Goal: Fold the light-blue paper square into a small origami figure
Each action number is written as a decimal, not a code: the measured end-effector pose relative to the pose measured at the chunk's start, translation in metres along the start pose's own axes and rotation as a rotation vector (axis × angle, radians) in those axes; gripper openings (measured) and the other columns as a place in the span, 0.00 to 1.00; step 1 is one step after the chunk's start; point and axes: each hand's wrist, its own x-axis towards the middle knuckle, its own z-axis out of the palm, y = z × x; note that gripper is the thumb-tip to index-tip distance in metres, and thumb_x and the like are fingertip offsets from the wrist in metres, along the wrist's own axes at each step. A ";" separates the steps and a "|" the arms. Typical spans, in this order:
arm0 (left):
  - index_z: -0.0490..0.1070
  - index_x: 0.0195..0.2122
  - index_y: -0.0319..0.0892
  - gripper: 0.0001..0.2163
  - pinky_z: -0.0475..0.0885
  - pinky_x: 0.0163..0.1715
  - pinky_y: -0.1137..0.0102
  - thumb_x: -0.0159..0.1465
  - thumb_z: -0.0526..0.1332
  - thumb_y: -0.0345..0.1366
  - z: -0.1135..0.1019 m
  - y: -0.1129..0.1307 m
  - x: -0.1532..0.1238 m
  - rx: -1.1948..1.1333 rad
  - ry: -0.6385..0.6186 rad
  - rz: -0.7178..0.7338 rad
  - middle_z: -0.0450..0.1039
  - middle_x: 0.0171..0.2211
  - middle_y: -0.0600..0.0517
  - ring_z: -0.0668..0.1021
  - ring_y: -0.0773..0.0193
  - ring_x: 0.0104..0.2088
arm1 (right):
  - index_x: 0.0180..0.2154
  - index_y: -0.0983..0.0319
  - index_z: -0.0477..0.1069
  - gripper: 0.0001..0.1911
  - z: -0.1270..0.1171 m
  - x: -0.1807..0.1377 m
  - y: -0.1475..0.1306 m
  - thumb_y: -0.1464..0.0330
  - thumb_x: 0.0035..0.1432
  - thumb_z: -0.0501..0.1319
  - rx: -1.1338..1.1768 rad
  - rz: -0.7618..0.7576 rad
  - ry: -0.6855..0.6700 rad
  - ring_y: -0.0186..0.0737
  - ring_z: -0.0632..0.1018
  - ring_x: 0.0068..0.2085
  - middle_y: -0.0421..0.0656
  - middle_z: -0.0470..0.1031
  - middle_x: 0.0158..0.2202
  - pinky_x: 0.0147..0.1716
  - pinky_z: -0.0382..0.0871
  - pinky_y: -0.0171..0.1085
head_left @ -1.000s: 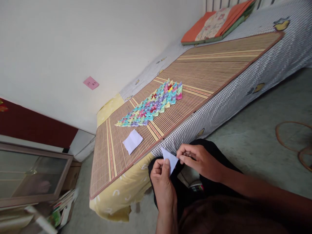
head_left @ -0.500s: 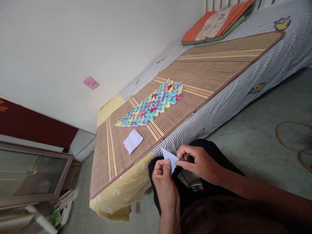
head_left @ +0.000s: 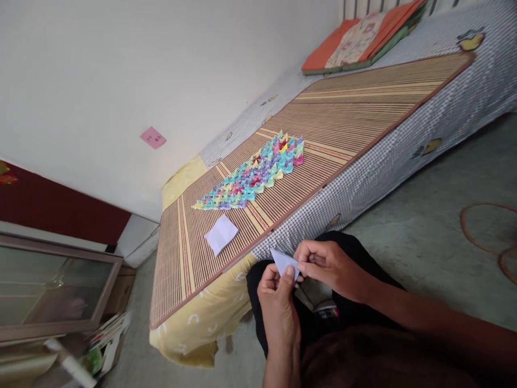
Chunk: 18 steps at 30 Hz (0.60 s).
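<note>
A small lavender sheet of paper [head_left: 283,261], folded to a triangle, is held between my two hands above my knees. My left hand [head_left: 278,293] pinches it from below, thumb lying on its face. At its right corner, the thumb and fingertips of my right hand [head_left: 327,267] close on the edge. My fingers hide its lower part. On the bamboo mat [head_left: 189,248] lies a creased lavender square of paper [head_left: 222,235], left of my hands. Beyond it, many small folded paper pieces [head_left: 254,175] in mixed colours stand packed in rows.
The mat covers a bed with a checked sheet [head_left: 388,156] and a yellow cloth [head_left: 202,323] at the near end. Farther back sits a folded orange quilt [head_left: 363,40]. A pink note [head_left: 153,138] is on the wall. A glass-fronted cabinet [head_left: 56,291] stands left.
My left hand has shifted slightly right and its thumb now lies farther across the folded paper, nearer my right fingertips. The paper on the mat has not moved.
</note>
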 end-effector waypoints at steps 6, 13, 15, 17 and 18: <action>0.78 0.30 0.38 0.09 0.66 0.31 0.75 0.57 0.72 0.39 -0.002 -0.002 0.000 0.080 -0.028 -0.005 0.73 0.25 0.54 0.69 0.70 0.26 | 0.27 0.60 0.67 0.10 0.002 -0.002 -0.001 0.68 0.59 0.64 0.060 -0.016 -0.031 0.36 0.75 0.31 0.38 0.72 0.29 0.32 0.69 0.36; 0.75 0.27 0.38 0.10 0.64 0.29 0.75 0.60 0.70 0.38 -0.003 -0.003 -0.003 0.262 0.008 0.089 0.68 0.24 0.56 0.66 0.70 0.26 | 0.34 0.61 0.71 0.03 0.004 0.005 0.004 0.71 0.59 0.65 -0.247 -0.063 0.041 0.36 0.73 0.32 0.37 0.71 0.29 0.33 0.67 0.36; 0.74 0.28 0.39 0.08 0.64 0.30 0.74 0.60 0.68 0.37 -0.002 -0.002 -0.006 0.335 0.021 0.149 0.68 0.24 0.56 0.66 0.69 0.27 | 0.33 0.61 0.71 0.05 0.011 0.008 0.001 0.70 0.57 0.67 -0.347 -0.138 0.068 0.37 0.72 0.34 0.38 0.70 0.31 0.35 0.67 0.36; 0.74 0.28 0.39 0.06 0.64 0.30 0.74 0.61 0.67 0.34 0.000 0.000 -0.008 0.418 0.051 0.214 0.68 0.25 0.56 0.67 0.68 0.28 | 0.30 0.60 0.70 0.07 0.019 0.010 -0.003 0.69 0.58 0.66 -0.396 -0.188 0.083 0.37 0.71 0.34 0.38 0.68 0.31 0.35 0.66 0.37; 0.74 0.28 0.39 0.06 0.64 0.31 0.74 0.61 0.66 0.33 0.001 0.001 -0.009 0.453 0.066 0.237 0.68 0.25 0.56 0.67 0.67 0.28 | 0.29 0.60 0.68 0.08 0.023 0.011 -0.005 0.69 0.59 0.65 -0.407 -0.198 0.087 0.37 0.70 0.33 0.38 0.67 0.30 0.34 0.65 0.37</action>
